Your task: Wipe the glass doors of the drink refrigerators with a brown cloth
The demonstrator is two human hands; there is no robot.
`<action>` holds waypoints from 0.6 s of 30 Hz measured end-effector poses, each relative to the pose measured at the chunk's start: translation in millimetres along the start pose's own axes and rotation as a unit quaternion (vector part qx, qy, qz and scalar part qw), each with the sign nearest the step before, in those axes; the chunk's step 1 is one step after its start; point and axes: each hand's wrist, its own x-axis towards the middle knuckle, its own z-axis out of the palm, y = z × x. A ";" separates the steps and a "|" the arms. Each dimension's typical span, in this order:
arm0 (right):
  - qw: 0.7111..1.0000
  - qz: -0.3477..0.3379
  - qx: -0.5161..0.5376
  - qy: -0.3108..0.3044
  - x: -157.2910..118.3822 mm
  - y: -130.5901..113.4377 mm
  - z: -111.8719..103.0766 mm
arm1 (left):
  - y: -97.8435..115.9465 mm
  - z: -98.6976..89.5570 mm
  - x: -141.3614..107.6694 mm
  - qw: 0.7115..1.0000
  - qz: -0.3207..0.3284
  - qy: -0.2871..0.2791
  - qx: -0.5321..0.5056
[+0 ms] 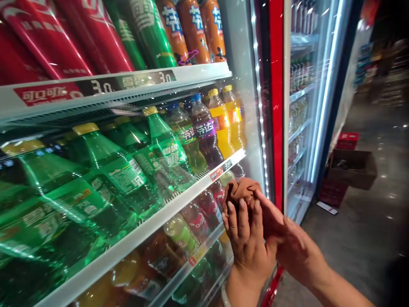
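A reddish-brown lump that looks like modelling clay (243, 191) is cupped between both hands, up close to the glass of a drinks fridge. My left hand (247, 238), with a pale band at its wrist, presses its fingers along the near side of the lump. From the right, my right hand (292, 243) closes against the lump's other side. Its fingertips are mostly hidden behind the clay and the left hand. The surface of the clay is uneven, with folds and dents on top.
Green soda bottles (118, 170), orange soda bottles (220, 119) and red cans (47, 38) fill the fridge shelves (143, 217). A red frame (277, 106) separates it from another lit fridge (298, 111). An open cardboard box (353, 170) stands on the right near the grey floor (351, 238).
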 end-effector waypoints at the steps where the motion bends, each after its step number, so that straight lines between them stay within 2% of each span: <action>1: 1.000 0.004 0.014 0.007 5.1 -8.4 -5.0 | 4.2 4.2 6.6 1.000 -0.013 0.001 0.011; 5: 0.999 0.000 -0.015 0.038 35.2 -32.1 -39.1 | 14.9 27.8 30.6 0.997 -0.032 0.008 0.071; 8: 0.996 -0.037 -0.070 0.028 52.0 -30.2 -74.6 | 18.1 52.8 40.8 0.994 -0.027 0.027 0.102; 10: 0.983 -0.078 -0.162 0.032 58.8 -23.7 -100.4 | 21.3 72.0 44.8 0.992 -0.011 0.063 0.105; 12: 0.944 -0.139 -0.297 0.045 64.6 -19.9 -126.9 | 28.0 92.0 50.5 0.992 0.009 0.083 0.098; 14: 0.890 -0.200 -0.406 0.058 72.8 -24.1 -152.9 | 38.5 111.4 64.0 0.993 0.025 0.074 0.083; 16: 0.851 -0.249 -0.456 0.076 86.3 -37.5 -176.3 | 51.1 128.5 90.4 0.995 0.030 0.062 0.070; 18: 0.825 -0.294 -0.475 0.089 104.8 -56.0 -195.5 | 63.5 141.8 128.4 0.994 0.024 0.078 0.068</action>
